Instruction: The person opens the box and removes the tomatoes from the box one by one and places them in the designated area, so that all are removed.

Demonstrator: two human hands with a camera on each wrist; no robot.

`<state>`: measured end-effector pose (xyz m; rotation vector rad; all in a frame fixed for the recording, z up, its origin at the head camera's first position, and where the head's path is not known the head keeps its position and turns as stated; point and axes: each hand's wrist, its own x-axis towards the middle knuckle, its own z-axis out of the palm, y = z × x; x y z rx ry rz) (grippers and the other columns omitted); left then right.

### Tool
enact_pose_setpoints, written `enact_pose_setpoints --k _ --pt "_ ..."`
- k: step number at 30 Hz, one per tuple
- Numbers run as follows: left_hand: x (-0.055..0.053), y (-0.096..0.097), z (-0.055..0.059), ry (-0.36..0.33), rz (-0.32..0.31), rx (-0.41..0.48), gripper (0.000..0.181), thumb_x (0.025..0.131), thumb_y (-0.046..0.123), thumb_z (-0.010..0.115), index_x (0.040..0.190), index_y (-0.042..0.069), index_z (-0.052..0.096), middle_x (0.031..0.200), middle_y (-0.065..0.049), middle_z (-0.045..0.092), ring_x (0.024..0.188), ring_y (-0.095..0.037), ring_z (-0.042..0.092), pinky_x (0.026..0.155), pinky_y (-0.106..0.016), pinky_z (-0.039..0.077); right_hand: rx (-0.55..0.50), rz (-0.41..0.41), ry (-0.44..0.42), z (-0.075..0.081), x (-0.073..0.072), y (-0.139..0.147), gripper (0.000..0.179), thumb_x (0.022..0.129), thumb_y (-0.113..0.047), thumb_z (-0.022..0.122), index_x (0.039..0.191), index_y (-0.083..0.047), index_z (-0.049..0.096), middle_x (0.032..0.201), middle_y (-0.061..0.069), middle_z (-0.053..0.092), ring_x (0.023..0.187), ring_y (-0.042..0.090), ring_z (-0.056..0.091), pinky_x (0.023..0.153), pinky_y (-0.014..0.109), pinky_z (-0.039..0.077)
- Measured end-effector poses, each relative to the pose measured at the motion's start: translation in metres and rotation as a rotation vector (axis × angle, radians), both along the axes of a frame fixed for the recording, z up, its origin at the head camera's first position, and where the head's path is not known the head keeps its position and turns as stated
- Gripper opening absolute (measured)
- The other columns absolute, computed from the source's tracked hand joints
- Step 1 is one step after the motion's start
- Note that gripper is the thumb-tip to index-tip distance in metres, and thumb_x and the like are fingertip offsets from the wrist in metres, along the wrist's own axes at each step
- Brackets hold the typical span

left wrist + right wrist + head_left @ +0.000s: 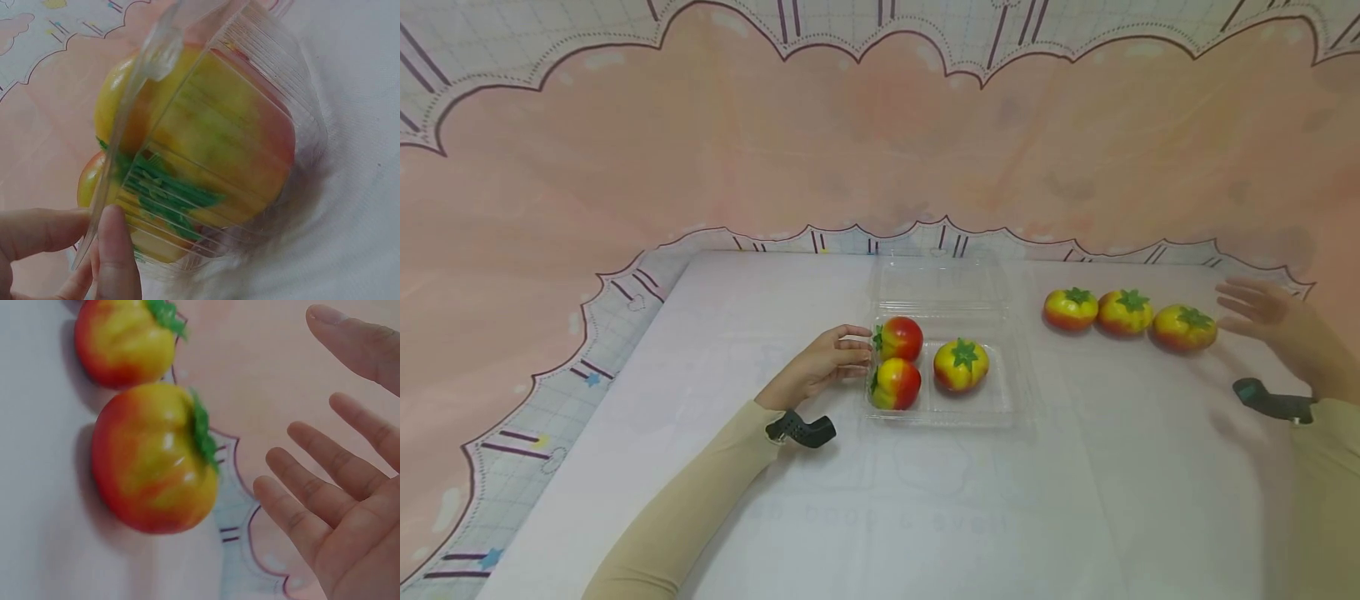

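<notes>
A clear plastic clamshell box (951,417) lies with its lid (940,282) folded back. Two red-and-yellow, persimmon-like fruits sit in its left part, an upper one (901,338) and a lower one (898,384). Another fruit (961,365) sits to the right, green leafy top up. My left hand (827,362) pinches the box's left rim between thumb and fingers, as the left wrist view shows. At the right, my right hand (1262,310) is held with fingers spread beside the rightmost loose fruit (1184,328), apart from it and holding nothing.
Two more loose fruits, one at the left (1071,309) and one in the middle (1124,312), complete a row right of the box. They rest on a white tabletop (820,517). A patterned pink cloth (850,150) hangs behind it.
</notes>
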<state>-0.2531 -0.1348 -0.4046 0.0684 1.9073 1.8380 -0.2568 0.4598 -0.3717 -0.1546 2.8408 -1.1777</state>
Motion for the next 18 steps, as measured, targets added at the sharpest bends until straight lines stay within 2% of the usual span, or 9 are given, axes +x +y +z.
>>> enact_pose_setpoints --k 3,6,10,12,14,18 --pt "0.000 0.000 0.000 -0.002 0.002 -0.005 0.044 0.095 0.004 0.049 0.136 -0.001 0.034 0.096 0.003 0.058 0.084 -0.008 0.060 0.078 -0.020 0.055 0.022 0.011 0.009 0.009 0.002 -0.007 0.063 0.099 -0.027 0.045 0.151 -0.034 0.009 0.154 -0.020 0.018 0.143 0.000 0.017 0.099 0.003 0.028" --pt "0.000 0.000 0.000 -0.003 0.004 -0.008 0.045 0.095 0.005 0.050 0.137 -0.001 0.034 0.098 0.001 0.058 0.085 -0.008 0.060 0.079 -0.021 0.055 -0.013 0.040 0.043 0.017 0.002 -0.014 0.062 0.099 -0.021 0.046 0.151 -0.031 0.013 0.150 -0.023 0.025 0.134 -0.011 0.026 0.092 -0.001 0.031" --pt "0.000 -0.001 0.000 -0.006 0.009 -0.012 0.045 0.095 0.005 0.050 0.136 0.000 0.034 0.099 0.000 0.057 0.085 -0.009 0.060 0.079 -0.021 0.055 -0.190 0.159 0.116 0.027 -0.002 -0.025 0.059 0.097 -0.001 0.044 0.149 -0.020 0.025 0.138 -0.029 0.040 0.117 -0.020 0.040 0.085 0.000 0.041" --pt "0.001 0.000 0.000 -0.005 0.007 -0.012 0.045 0.095 0.006 0.051 0.136 0.000 0.034 0.099 0.000 0.057 0.085 -0.009 0.060 0.080 -0.022 0.056 -0.270 0.209 0.133 0.032 -0.003 -0.031 0.059 0.094 0.006 0.044 0.147 -0.016 0.029 0.133 -0.029 0.044 0.113 -0.019 0.044 0.081 0.001 0.044" --pt "0.000 0.000 0.000 -0.003 0.006 -0.012 0.045 0.095 0.005 0.051 0.136 0.000 0.034 0.099 0.000 0.057 0.085 -0.009 0.060 0.080 -0.022 0.056 -0.308 0.232 0.138 0.037 -0.003 -0.038 0.059 0.093 0.009 0.044 0.146 -0.015 0.031 0.131 -0.028 0.046 0.112 -0.018 0.047 0.079 0.002 0.045" --pt "0.000 0.000 0.000 -0.003 0.004 -0.009 0.045 0.095 0.005 0.050 0.137 -0.001 0.034 0.099 0.000 0.057 0.085 -0.008 0.060 0.080 -0.021 0.056 -0.240 0.246 0.157 0.046 -0.004 -0.052 0.064 0.089 0.013 0.049 0.145 -0.015 0.032 0.131 -0.029 0.045 0.114 -0.017 0.046 0.080 0.001 0.044"
